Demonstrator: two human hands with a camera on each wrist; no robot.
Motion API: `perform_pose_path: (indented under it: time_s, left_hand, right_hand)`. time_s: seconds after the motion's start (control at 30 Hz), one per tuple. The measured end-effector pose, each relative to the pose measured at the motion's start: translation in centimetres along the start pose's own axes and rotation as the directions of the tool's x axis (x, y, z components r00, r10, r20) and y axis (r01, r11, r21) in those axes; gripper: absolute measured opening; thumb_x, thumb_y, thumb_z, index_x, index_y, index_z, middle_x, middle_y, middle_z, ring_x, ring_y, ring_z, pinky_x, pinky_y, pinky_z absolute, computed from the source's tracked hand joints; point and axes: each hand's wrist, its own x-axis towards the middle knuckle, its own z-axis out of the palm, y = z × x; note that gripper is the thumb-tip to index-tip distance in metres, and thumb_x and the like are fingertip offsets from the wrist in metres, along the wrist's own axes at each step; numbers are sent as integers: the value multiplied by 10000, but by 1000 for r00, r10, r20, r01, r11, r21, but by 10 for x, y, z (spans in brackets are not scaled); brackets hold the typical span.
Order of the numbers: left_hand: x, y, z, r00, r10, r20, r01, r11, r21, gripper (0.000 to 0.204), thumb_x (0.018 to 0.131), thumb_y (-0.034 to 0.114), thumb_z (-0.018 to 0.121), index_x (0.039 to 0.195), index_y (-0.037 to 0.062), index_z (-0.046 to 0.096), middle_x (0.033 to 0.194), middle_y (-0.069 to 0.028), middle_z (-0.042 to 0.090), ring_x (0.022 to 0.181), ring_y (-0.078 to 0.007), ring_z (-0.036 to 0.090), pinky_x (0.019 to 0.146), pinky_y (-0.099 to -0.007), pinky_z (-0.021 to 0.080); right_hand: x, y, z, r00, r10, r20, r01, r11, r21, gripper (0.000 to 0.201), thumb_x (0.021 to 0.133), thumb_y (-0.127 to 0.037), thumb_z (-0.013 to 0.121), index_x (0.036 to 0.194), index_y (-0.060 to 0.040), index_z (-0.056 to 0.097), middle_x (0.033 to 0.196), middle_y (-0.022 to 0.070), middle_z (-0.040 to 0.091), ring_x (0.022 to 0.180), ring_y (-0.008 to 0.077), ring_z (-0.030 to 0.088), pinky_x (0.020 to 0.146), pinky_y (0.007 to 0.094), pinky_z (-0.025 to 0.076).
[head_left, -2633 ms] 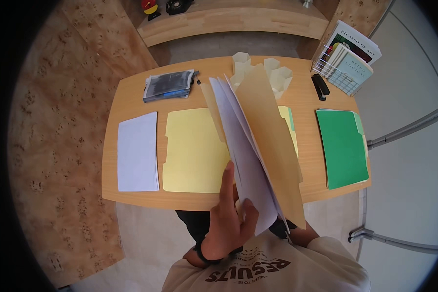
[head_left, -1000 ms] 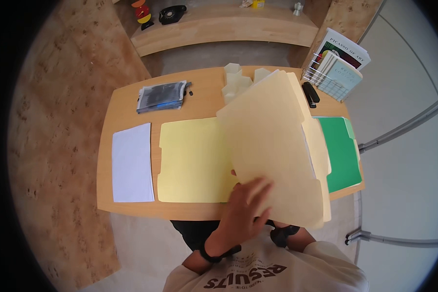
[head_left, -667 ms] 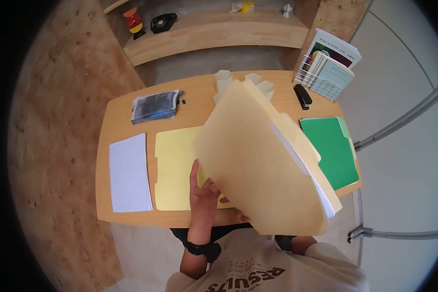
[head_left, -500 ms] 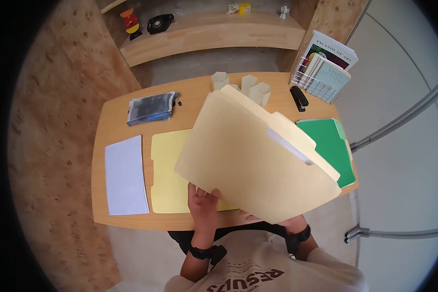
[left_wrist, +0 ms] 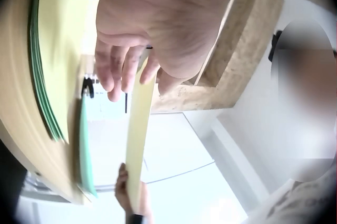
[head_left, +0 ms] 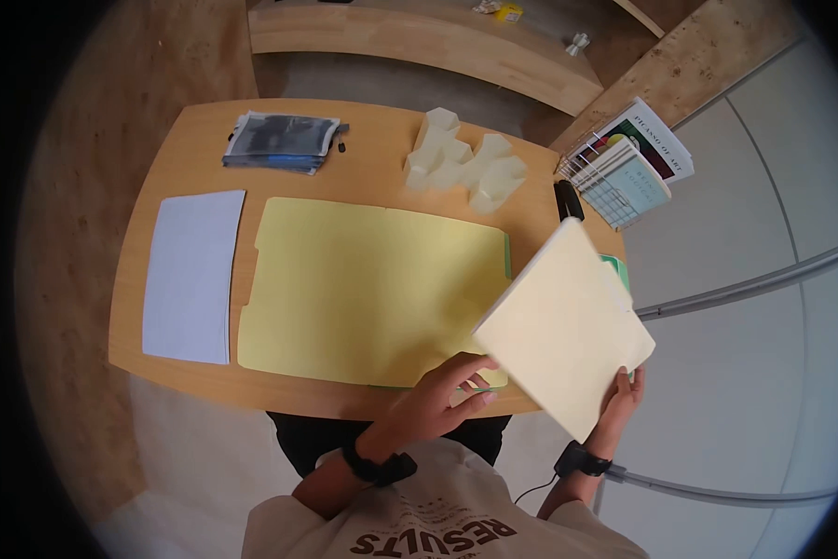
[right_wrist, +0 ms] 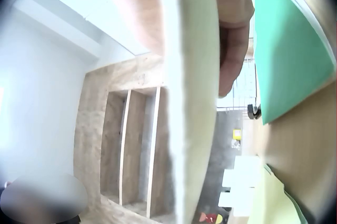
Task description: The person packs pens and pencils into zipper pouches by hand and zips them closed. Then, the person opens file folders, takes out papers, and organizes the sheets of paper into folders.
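My right hand grips a closed manila folder by its right edge, fingers on one side and thumb on the other. Held tilted above the right end of the table, the folder overlaps the green folder, of which only a corner shows in the head view. My left hand is by the manila folder's lower left edge, its fingers loosely bent and holding nothing. Under that hand a yellow folder lies spread open on the table, with green edges showing beneath it in the left wrist view.
A stack of white paper lies at the table's left. Behind are dark zip pouches, pale hexagonal holders, a black stapler and a wire rack with books. The wooden table has its near edge by my body.
The manila folder, earlier held upright over the yellow folder with papers showing inside, is now closed and farther right. My left hand has come off it. The head view has turned.
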Motion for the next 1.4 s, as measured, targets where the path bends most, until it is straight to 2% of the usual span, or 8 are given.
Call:
perform_pose_path:
  time_s: [0.27, 0.73, 0.87, 0.9, 1.0, 1.13, 1.27, 1.4]
  left_hand:
    - [-27, -5, -52, 968, 183, -169, 30, 588, 808, 307, 893, 142, 733, 1191, 73, 705, 1347, -126, 601, 1206, -335, 592, 1047, -468, 481]
    - [-46, -26, -67, 989, 64, -134, 74, 572, 817, 455, 878, 229, 760, 1291, 72, 652, 1443, -189, 542, 1402, -390, 459, 1186, -544, 340]
    - [-50, -21, -64, 989, 104, -101, 26, 558, 830, 435, 903, 238, 742, 1293, 69, 649, 1465, -187, 527, 1405, -375, 455, 1190, -535, 338]
    - [-51, -22, -64, 988, 124, -96, 11, 554, 833, 443, 904, 228, 740, 1301, 61, 633, 1452, -182, 532, 1387, -366, 474, 1183, -520, 356]
    - [-68, -15, -86, 961, 145, -234, 104, 595, 797, 459, 894, 181, 745, 1315, 51, 613, 1411, -180, 559, 1336, -364, 521, 1156, -492, 399]
    - [-109, 8, -153, 673, 338, -657, 458, 506, 730, 483, 902, 69, 672, 1365, -4, 555, 1348, -226, 591, 1260, -433, 556, 1055, -490, 473]
    - [-157, 15, -202, 520, 378, -766, 706, 314, 634, 543, 926, 166, 690, 1422, -1, 547, 1461, -250, 518, 1314, -446, 517, 1095, -484, 447]
    - [-174, 8, -216, 543, 324, -775, 727, 281, 627, 534, 934, 188, 705, 1417, 5, 566, 1487, -250, 509, 1335, -444, 509, 1104, -480, 443]
  right_hand:
    - [33, 34, -25, 946, 26, -323, -54, 996, -76, 408, 1003, 32, 474, 1409, 20, 438, 1310, 176, 597, 1133, 253, 641, 970, 370, 534]
    - [33, 47, -33, 924, 88, -372, -152, 977, -148, 486, 953, -34, 557, 1416, 55, 440, 1317, 177, 585, 1147, 281, 627, 953, 383, 544]
    - [25, 33, -11, 702, -620, -350, 164, 619, -768, 440, 928, 2, 574, 1363, 36, 518, 1277, 136, 613, 1139, 270, 616, 1005, 379, 494]
    - [14, 22, 13, 731, -589, -346, 162, 642, -750, 440, 928, 2, 574, 1363, 36, 518, 1277, 136, 613, 1139, 270, 616, 1005, 379, 494]
    - [-20, 7, 70, 971, -226, 80, 239, 943, -230, 209, 939, 31, 541, 1128, -6, 623, 1122, 89, 650, 985, 179, 599, 883, 297, 485]
    - [-90, -6, 165, 721, 8, 692, 337, 869, -361, 150, 923, 56, 575, 1014, -9, 675, 903, 74, 691, 762, 140, 611, 715, 267, 504]
    - [-118, 4, 204, 748, 71, 660, 266, 879, -396, 123, 915, 59, 604, 972, -4, 694, 805, 74, 691, 645, 131, 592, 630, 254, 496]
    - [-116, 15, 212, 717, 103, 689, 295, 851, -435, 145, 916, 49, 620, 1004, -19, 713, 804, 67, 703, 636, 114, 616, 597, 241, 483]
